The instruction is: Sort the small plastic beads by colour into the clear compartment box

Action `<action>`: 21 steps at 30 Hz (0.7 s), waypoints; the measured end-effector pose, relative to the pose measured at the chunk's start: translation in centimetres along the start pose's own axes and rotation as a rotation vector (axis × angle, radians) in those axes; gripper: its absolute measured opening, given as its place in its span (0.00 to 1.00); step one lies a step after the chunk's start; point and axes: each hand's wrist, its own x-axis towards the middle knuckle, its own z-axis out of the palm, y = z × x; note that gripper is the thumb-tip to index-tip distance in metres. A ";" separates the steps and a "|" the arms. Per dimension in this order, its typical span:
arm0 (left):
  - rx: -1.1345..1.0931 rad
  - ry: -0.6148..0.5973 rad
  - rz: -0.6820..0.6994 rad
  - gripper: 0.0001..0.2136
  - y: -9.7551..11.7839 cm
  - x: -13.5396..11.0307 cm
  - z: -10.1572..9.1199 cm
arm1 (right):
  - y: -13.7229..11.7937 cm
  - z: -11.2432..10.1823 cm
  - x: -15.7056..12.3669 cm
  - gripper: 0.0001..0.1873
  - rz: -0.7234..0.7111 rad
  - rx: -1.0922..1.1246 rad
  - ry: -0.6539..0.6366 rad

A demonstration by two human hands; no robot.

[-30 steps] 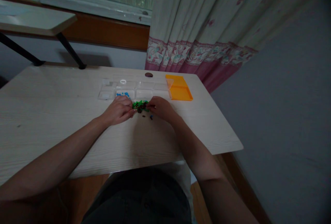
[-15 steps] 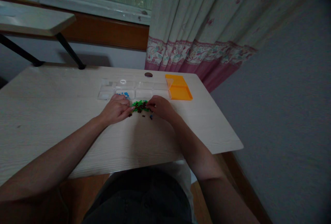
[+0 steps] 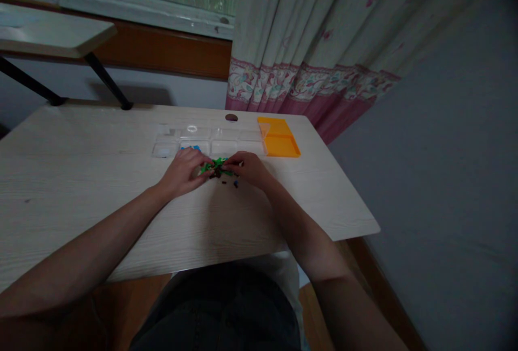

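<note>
taking the pile as the clock's centre, the work looked partway along. some blue pieces [image 3: 196,147] lay in a compartment of the clear box [image 3: 225,148], towards ten o'clock, while a mixed pile of green and brown pieces [image 3: 219,162] sat on the table [image 3: 170,232], outside the box on its near side; that pile seemed to be what was left to deal with. what the other compartments held was too faint to tell.

the left hand [image 3: 186,171] was at nine o'clock, thumb and forefinger parted around the pile's edge, with green showing in the gap; whether a piece was gripped could not be told. the right hand [image 3: 249,169] was at three o'clock, its fingertips drawn together at the pile, their grip hidden. the pieces thus lay between both sets of fingers. two dark bits [image 3: 236,184] lay apart, near five and six o'clock. an orange tray [image 3: 282,147] stood towards two o'clock.
</note>
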 end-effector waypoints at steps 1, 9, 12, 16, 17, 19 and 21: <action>-0.008 -0.006 0.001 0.15 0.1 0.0 0.1 | 0.0 0.2 0.0 0.08 0.016 0.051 -0.014; 0.028 0.026 0.031 0.14 0.9 -0.2 0.1 | 0.0 1.3 0.0 0.10 0.067 0.341 -0.090; 0.062 0.054 0.062 0.13 0.8 -0.2 0.0 | 0.3 1.6 0.1 0.12 0.086 0.412 -0.092; 0.127 0.052 0.078 0.13 0.8 -0.2 -0.1 | 0.5 2.0 0.1 0.13 0.092 0.395 -0.067; 0.146 0.050 0.075 0.12 0.8 -0.3 -0.1 | 0.4 2.0 0.1 0.13 0.085 0.376 -0.059; 0.184 0.050 0.067 0.12 0.8 -0.3 -0.2 | 0.2 2.0 0.1 0.14 0.066 0.334 -0.049; 0.206 0.055 0.062 0.11 0.8 -0.4 -0.1 | -0.1 1.8 0.0 0.13 0.048 0.289 -0.039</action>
